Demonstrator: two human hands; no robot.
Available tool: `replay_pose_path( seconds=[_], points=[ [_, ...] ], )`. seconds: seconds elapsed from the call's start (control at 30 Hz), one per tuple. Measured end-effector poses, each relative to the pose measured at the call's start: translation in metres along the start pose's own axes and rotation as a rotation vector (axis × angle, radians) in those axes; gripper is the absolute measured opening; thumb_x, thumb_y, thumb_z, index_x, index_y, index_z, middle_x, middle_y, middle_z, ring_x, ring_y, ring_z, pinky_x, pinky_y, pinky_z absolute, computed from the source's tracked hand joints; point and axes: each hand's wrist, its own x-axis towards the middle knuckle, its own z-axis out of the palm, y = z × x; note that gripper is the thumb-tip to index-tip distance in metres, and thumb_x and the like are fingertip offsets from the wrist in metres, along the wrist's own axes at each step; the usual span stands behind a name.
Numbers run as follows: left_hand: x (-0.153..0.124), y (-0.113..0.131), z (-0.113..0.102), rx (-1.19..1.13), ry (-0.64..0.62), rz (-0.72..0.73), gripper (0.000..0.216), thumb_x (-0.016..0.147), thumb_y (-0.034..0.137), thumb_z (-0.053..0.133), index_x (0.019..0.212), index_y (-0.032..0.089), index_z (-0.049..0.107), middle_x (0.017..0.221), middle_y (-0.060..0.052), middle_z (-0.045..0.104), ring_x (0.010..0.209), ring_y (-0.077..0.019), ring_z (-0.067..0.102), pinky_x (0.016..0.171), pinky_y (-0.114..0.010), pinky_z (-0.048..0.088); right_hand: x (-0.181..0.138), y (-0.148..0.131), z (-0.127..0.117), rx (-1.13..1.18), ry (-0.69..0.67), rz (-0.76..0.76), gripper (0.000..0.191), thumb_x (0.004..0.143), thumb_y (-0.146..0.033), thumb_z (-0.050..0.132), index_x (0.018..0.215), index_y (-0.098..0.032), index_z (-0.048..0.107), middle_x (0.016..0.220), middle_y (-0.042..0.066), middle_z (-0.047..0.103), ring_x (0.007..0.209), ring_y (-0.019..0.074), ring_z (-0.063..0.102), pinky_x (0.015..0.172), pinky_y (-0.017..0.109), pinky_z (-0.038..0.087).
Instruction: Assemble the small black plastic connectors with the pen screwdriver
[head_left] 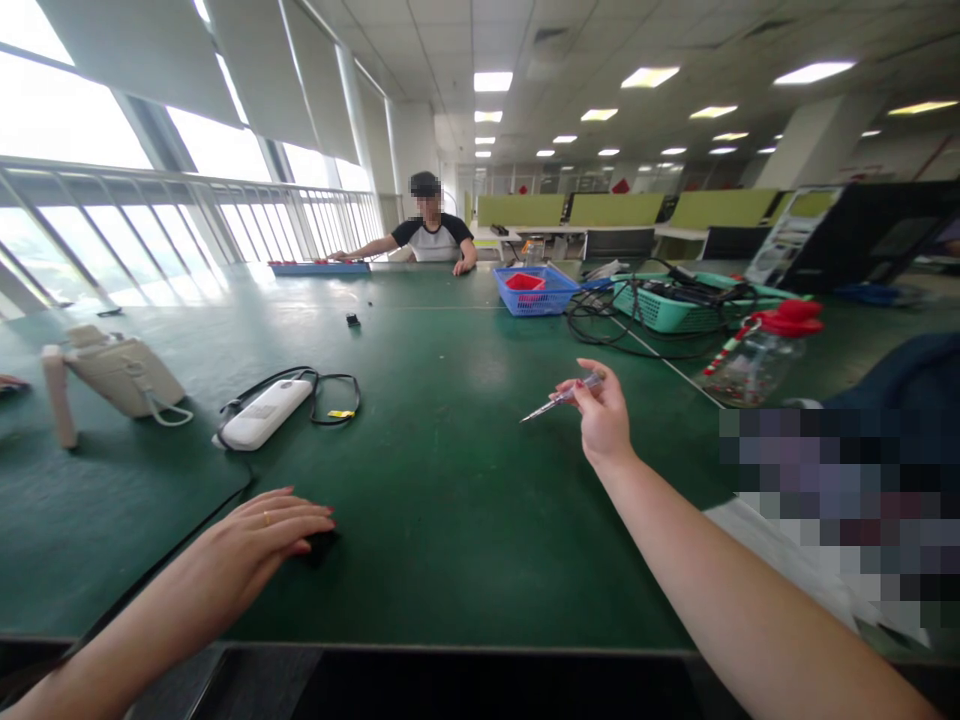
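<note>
My right hand (pixel 606 415) is raised over the green table. Its fingers pinch a screwdriver (pixel 564 396) with a clear handle, its thin metal tip pointing left and slightly down. Low on the left, my left hand (pixel 281 525) rests near the table's front edge. Its fingers curl over a small black object (pixel 322 548), mostly hidden, whose kind I cannot make out. Beyond that hand lies a white oblong device (pixel 266 412) with a black cable (pixel 336 378) looped around it.
A beige bottle-like container (pixel 124 370) stands on the left. A small black piece (pixel 353 320) lies farther back. Blue basket (pixel 536 292), green basket (pixel 664 305) with cables, and red-lidded jar (pixel 757 360) stand right. Across sits a person (pixel 437 238) by a blue tray (pixel 321 268).
</note>
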Motion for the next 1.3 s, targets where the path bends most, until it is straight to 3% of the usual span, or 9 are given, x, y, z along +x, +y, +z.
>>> replay_pose_path(
  seconds=[0.7, 0.77, 0.87, 0.97, 1.1, 1.3],
  points=[
    [-0.002, -0.002, 0.0, -0.027, 0.043, -0.078, 0.032, 0.091, 0.031, 0.049, 0.112, 0.038, 0.072, 0.119, 0.004, 0.073, 0.112, -0.0194, 0.066, 0.098, -0.028, 0.051, -0.001, -0.001, 0.001, 0.0, 0.003, -0.002, 0.029, 0.083, -0.03, 0.063, 0.11, -0.026, 0.056, 0.076, -0.003, 0.067, 0.074, 0.0186, 0.069, 0.084, 0.047, 0.057],
    [0.0, 0.005, -0.005, -0.049, 0.066, -0.096, 0.029, 0.091, 0.033, 0.049, 0.108, 0.036, 0.073, 0.118, 0.004, 0.073, 0.111, -0.0202, 0.066, 0.099, -0.029, 0.051, -0.001, -0.001, 0.0, -0.003, 0.0, -0.003, 0.029, 0.083, -0.03, 0.063, 0.11, -0.026, 0.056, 0.077, -0.003, 0.067, 0.074, 0.0187, 0.069, 0.084, 0.047, 0.057],
    [0.002, 0.016, -0.014, -0.095, 0.187, -0.232, 0.03, 0.091, 0.043, 0.049, 0.106, 0.03, 0.072, 0.114, 0.0, 0.073, 0.105, -0.022, 0.067, 0.095, -0.03, 0.052, -0.001, -0.001, 0.0, -0.007, -0.008, -0.006, 0.029, 0.083, -0.031, 0.063, 0.111, -0.026, 0.056, 0.078, -0.002, 0.067, 0.074, 0.0187, 0.069, 0.084, 0.047, 0.057],
    [0.003, 0.026, -0.021, -0.223, 0.335, -0.435, 0.043, 0.089, 0.054, 0.049, 0.112, 0.024, 0.069, 0.101, -0.003, 0.075, 0.091, -0.022, 0.069, 0.084, -0.031, 0.056, -0.001, -0.002, 0.0, -0.009, -0.01, -0.006, 0.03, 0.083, -0.032, 0.064, 0.111, -0.026, 0.056, 0.078, -0.002, 0.067, 0.074, 0.0185, 0.069, 0.085, 0.047, 0.056],
    [0.0, 0.025, -0.017, -0.559, 0.336, -0.564, 0.053, 0.083, 0.062, 0.055, 0.11, 0.018, 0.067, 0.086, -0.002, 0.071, 0.071, -0.0181, 0.066, 0.066, -0.028, 0.057, -0.001, -0.002, 0.001, 0.005, -0.004, 0.003, 0.029, 0.082, -0.031, 0.064, 0.11, -0.025, 0.056, 0.077, -0.003, 0.068, 0.074, 0.0186, 0.069, 0.085, 0.046, 0.057],
    [-0.011, 0.017, 0.0, -0.991, 0.364, -0.692, 0.045, 0.082, 0.059, 0.064, 0.108, 0.022, 0.063, 0.091, -0.001, 0.068, 0.078, -0.0163, 0.064, 0.068, -0.024, 0.058, 0.0, -0.001, 0.001, 0.014, 0.001, 0.0, 0.03, 0.082, -0.031, 0.065, 0.11, -0.025, 0.056, 0.076, -0.003, 0.068, 0.072, 0.0183, 0.069, 0.084, 0.046, 0.056]
  ],
)
